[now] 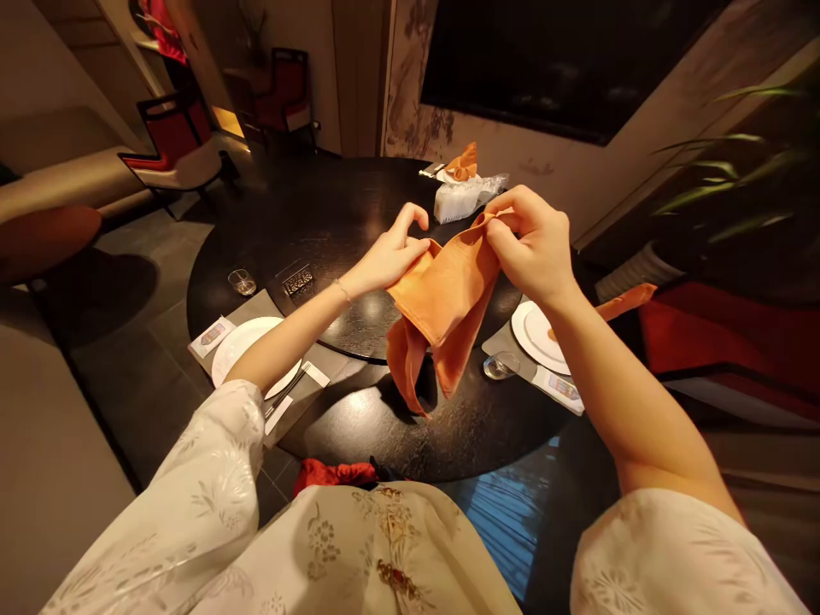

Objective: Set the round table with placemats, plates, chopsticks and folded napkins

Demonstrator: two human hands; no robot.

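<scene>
An orange cloth napkin (448, 290) hangs in loose folds between my two hands, above the front part of the dark round table (307, 222). My left hand (394, 252) grips its upper left edge, with the index finger raised and bent. At the upper right, my right hand (531, 243) pinches a gathered corner between thumb and fingers. The napkin's lower ends dangle free over the tabletop. Part of its left edge is hidden behind my left fingers.
A white plate (225, 352) with chopsticks lies on a grey mat at left, near a glass (242, 282). Another plate (525, 329) and glass (500, 366) are at right. A plastic-wrapped white stack (458, 201) and a folded orange napkin (465, 162) stand at the back. Red chairs surround.
</scene>
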